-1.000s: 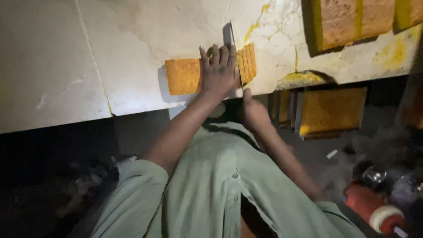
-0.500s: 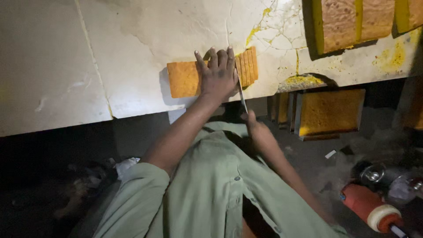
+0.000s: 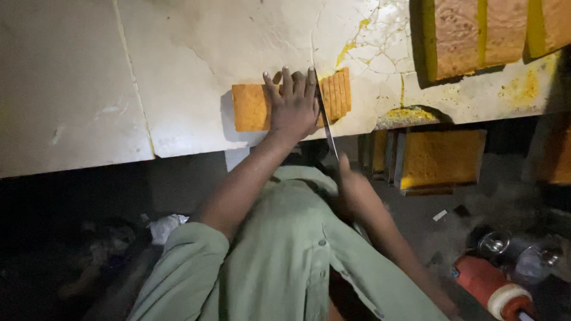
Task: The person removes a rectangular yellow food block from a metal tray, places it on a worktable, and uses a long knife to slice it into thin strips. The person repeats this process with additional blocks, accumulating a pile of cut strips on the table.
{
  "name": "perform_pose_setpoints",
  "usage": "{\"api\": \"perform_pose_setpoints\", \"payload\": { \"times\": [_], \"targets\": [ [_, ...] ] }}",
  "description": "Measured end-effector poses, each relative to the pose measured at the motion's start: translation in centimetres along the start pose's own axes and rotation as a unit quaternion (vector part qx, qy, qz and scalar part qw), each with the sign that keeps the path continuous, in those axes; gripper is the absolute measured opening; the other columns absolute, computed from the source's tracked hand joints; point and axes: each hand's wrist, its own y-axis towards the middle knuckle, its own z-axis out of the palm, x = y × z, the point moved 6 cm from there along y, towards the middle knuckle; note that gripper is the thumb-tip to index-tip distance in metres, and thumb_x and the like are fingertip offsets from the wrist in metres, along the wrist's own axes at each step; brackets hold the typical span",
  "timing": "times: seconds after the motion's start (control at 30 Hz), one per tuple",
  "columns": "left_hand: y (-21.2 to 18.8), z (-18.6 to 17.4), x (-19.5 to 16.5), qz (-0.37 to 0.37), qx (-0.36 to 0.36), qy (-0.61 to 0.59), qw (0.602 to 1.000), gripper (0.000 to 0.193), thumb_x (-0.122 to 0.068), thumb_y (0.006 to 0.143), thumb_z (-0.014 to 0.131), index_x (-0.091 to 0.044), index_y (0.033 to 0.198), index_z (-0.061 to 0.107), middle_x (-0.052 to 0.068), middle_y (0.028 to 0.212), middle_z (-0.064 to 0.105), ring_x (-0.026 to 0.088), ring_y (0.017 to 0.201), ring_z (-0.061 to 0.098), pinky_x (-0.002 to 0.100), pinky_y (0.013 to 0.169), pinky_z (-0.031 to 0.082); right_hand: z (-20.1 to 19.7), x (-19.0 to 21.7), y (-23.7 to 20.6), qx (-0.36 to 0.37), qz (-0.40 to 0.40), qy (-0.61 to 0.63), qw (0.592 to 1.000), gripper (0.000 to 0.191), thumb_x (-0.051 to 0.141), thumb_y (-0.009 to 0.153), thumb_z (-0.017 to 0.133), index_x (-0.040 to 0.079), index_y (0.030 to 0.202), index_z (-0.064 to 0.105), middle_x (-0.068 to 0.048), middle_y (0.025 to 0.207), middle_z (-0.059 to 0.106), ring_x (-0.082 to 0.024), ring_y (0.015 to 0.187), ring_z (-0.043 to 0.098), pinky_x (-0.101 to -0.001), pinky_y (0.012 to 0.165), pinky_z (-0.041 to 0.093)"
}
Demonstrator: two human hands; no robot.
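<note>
An orange-yellow rectangular slab [image 3: 250, 107] lies near the front edge of a white cracked tabletop [image 3: 178, 59]. My left hand [image 3: 292, 106] presses flat on the slab, fingers spread. To the right of the hand, several thin cut slices [image 3: 336, 95] stand together. My right hand [image 3: 355, 189] is below the table edge, gripping the handle of a long thin knife [image 3: 325, 122]. The blade runs up between my left hand and the slices.
Larger orange-yellow slabs [image 3: 476, 35] lie at the table's back right, with yellow crumbs around. Below the edge stand more slabs [image 3: 440, 157]. A red and white cylinder [image 3: 493, 288] and metal pieces [image 3: 493, 242] lie on the dark floor at right.
My right hand has pulled the knife back toward me, below the table edge, so less blade shows beyond the slab. My left hand stays pressed on the slab.
</note>
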Motion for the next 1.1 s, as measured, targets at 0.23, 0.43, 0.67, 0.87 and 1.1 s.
{"api": "perform_pose_setpoints", "payload": {
  "times": [0.23, 0.43, 0.67, 0.87, 1.1],
  "targets": [
    [-0.1, 1.0, 0.2, 0.003, 0.009, -0.024, 1.0, 0.069, -0.035, 0.099, 0.053, 0.003, 0.155, 0.041, 0.025, 0.141, 0.049, 0.047, 0.142, 0.037, 0.079, 0.118, 0.012, 3.5, -5.5, 7.8, -0.099, -0.138, -0.18, 0.969, 0.062, 0.015, 0.099, 0.06, -0.008, 0.149, 0.031, -0.033, 0.097, 0.07, -0.051, 0.088, 0.067, -0.0567, 0.075, 0.052],
    [-0.3, 0.6, 0.9, 0.015, 0.029, 0.07, 0.997, 0.053, -0.035, 0.103, 0.05, -0.002, 0.145, 0.046, 0.026, 0.152, 0.047, 0.047, 0.15, 0.033, 0.079, 0.118, 0.01, -2.0, 5.1, 9.5, -0.117, -0.156, -0.131, 0.972, 0.066, 0.014, 0.082, 0.071, -0.007, 0.135, 0.036, -0.031, 0.094, 0.07, -0.049, 0.088, 0.068, -0.0549, 0.074, 0.055],
    [-0.4, 0.0, 1.0, -0.003, 0.013, -0.034, 0.999, 0.067, -0.037, 0.096, 0.052, -0.001, 0.151, 0.043, 0.024, 0.134, 0.053, 0.048, 0.136, 0.042, 0.085, 0.11, 0.008, 1.2, 0.8, -1.1, 0.023, -0.064, -0.137, 0.988, 0.076, 0.015, 0.083, 0.069, -0.004, 0.144, 0.028, -0.035, 0.093, 0.068, -0.052, 0.088, 0.066, -0.0567, 0.075, 0.054],
    [-0.9, 0.9, 1.2, 0.002, -0.01, -0.044, 0.999, 0.067, -0.035, 0.098, 0.055, 0.002, 0.153, 0.044, 0.023, 0.137, 0.054, 0.046, 0.139, 0.043, 0.08, 0.117, 0.011, 3.0, -2.6, 7.1, -0.114, -0.169, -0.141, 0.969, 0.081, 0.006, 0.084, 0.066, -0.011, 0.15, 0.024, -0.036, 0.095, 0.068, -0.054, 0.086, 0.066, -0.0581, 0.074, 0.052],
    [-1.1, -0.8, 1.7, 0.017, -0.09, 0.013, 0.996, 0.065, -0.037, 0.098, 0.056, 0.001, 0.15, 0.046, 0.027, 0.142, 0.053, 0.048, 0.14, 0.041, 0.078, 0.116, 0.013, -2.1, 7.5, 8.1, -0.125, -0.191, -0.121, 0.966, 0.065, 0.013, 0.082, 0.07, -0.007, 0.134, 0.038, -0.032, 0.093, 0.069, -0.051, 0.091, 0.068, -0.0571, 0.075, 0.054]
  ]
}}
